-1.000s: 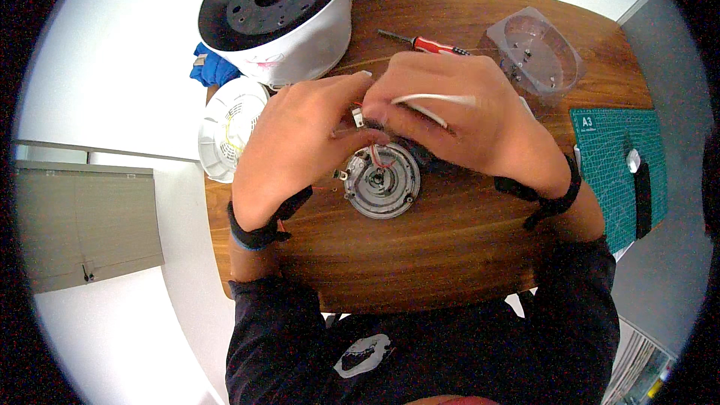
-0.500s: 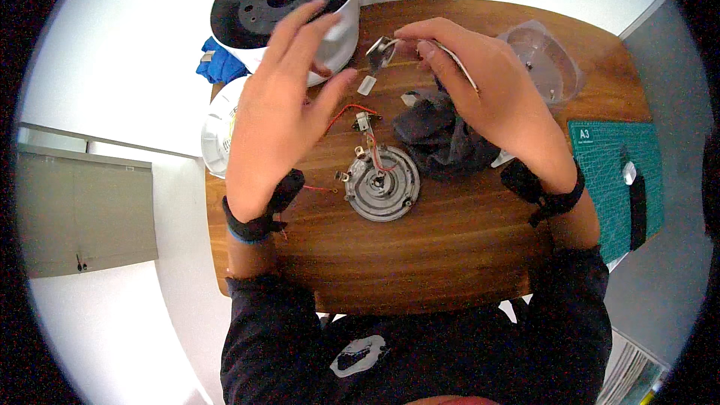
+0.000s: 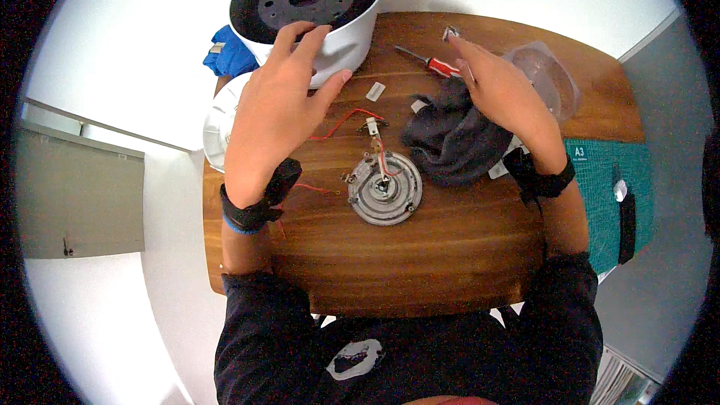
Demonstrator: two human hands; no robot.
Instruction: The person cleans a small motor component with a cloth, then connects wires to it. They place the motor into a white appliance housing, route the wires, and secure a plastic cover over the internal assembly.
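My left hand hovers by the near side of a white round appliance housing, fingers apart and nothing in them. Farther right, my right hand reaches toward the back of the table. Its fingertips are at a small shiny metal part and appear to pinch it. A screwdriver with a red and white handle lies beside that hand, partly behind it. Between my arms rests a round grey metal heating plate, with a small bracket and red wires attached or beside it.
A crumpled dark grey cloth lies right of the plate. A small white piece sits behind the plate. Around the edges are a clear plastic tray, a green cutting mat, a white round cover and a blue cloth.
My right hand has carried the metal part away from the middle, toward the back right. The screwdriver now shows. My left hand stays raised, and the view has shifted slightly.
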